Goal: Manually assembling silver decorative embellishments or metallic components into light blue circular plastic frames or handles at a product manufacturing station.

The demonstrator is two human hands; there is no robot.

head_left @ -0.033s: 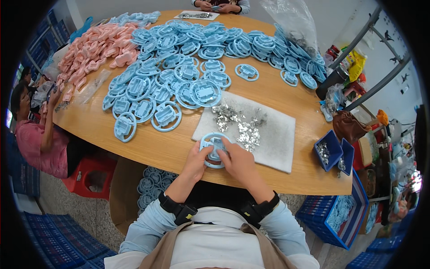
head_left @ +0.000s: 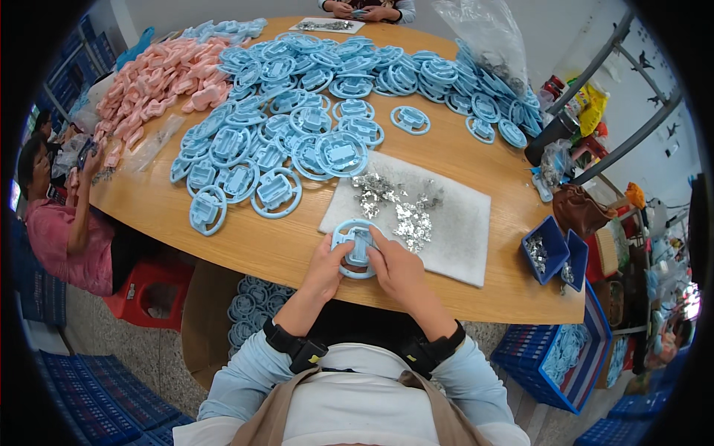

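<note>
A light blue wheel-shaped plastic part (head_left: 360,239) is held between the left hand (head_left: 321,266) and the right hand (head_left: 400,269), above the near edge of the wooden table (head_left: 253,241). Its left rim is gripped by the left hand, which is partly closed, with the thumb laid across the ring toward the raised middle. The right rim is gripped by the right hand, also partly closed, with its thumb on the part and its index finger along the edge. The fingers underneath are hidden, so how tightly they are curled cannot be told.

Just beyond the right hand, a white foam pad (head_left: 457,241) is laid on the table, and small silver metal pieces (head_left: 413,226) are heaped on it. Ahead of the left hand and farther off, many matching blue parts (head_left: 341,154) are piled; pink plastic parts (head_left: 160,78) are heaped beyond them to the left. Well to the right of the right hand, two small blue bins (head_left: 549,236) are placed at the table's edge, with metal pieces inside.
</note>
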